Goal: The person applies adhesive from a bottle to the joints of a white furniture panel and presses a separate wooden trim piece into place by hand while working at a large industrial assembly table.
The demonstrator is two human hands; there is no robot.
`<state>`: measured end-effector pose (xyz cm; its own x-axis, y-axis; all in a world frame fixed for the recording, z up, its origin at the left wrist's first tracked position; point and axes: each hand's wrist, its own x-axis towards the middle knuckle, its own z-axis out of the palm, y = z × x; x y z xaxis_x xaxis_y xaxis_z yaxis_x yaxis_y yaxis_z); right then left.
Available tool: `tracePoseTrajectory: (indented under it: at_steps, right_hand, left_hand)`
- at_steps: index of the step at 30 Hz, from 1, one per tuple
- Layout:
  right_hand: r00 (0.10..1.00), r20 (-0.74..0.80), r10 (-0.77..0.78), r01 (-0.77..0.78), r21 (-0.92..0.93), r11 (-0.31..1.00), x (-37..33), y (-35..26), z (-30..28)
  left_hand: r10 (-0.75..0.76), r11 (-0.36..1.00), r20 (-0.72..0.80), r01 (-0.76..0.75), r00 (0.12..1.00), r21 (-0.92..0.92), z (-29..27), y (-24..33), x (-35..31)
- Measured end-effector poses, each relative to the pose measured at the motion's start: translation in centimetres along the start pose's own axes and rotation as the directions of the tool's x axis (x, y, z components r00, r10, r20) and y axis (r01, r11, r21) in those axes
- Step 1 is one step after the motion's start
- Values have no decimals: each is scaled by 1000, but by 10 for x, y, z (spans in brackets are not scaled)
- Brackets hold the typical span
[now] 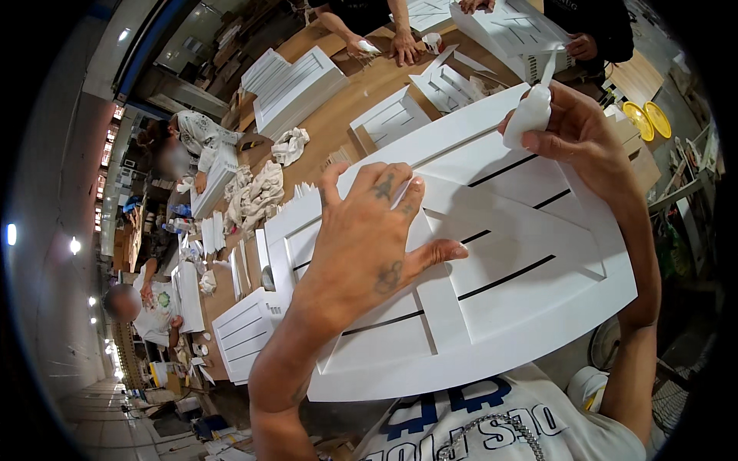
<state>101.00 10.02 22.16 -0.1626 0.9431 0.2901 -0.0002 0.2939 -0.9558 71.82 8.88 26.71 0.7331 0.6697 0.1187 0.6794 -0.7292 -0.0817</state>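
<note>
A white door-like panel [530, 311] with raised frame strips, a slanting brace and dark grooves lies tilted in front of me. Over its middle, my left hand [357, 238] is spread with the thumb stretched out and nothing in it; the fingertips are at the panel's face, though contact is hard to tell. At the far right corner of the panel, my right hand [580, 134] is closed around a white squeeze bottle [528, 119]. The bottle's narrow nozzle points up, away from the panel.
On the brown worktable [327, 104] stand stacked white panels [296, 88], crumpled cloths [257, 196] and small slotted panels [392, 115]. Co-workers' hands [403, 46] are busy across the table. Two yellow lids [646, 121] lie at the right; a white bucket [588, 384] stands low at the right.
</note>
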Motion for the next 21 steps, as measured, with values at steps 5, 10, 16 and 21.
tracePoseTrajectory:
  at_steps: [5,10,16,21]
  right_hand:
    - [1000,16,6,-6,-48,999,2,5,-5]
    - [1000,-19,16,-17,-94,995,-3,-2,0]
    - [999,-42,25,-30,-125,992,-5,-5,4]
    - [1000,-24,20,-22,-115,993,-3,-3,1]
  left_hand:
    - [-1,1000,20,1,1000,-15,0,0,3]
    - [3,999,7,-3,1000,-32,-4,1,1]
    - [17,999,2,-17,1000,-41,-2,-1,1]
    - [21,1000,13,-20,1000,-22,-4,-1,2]
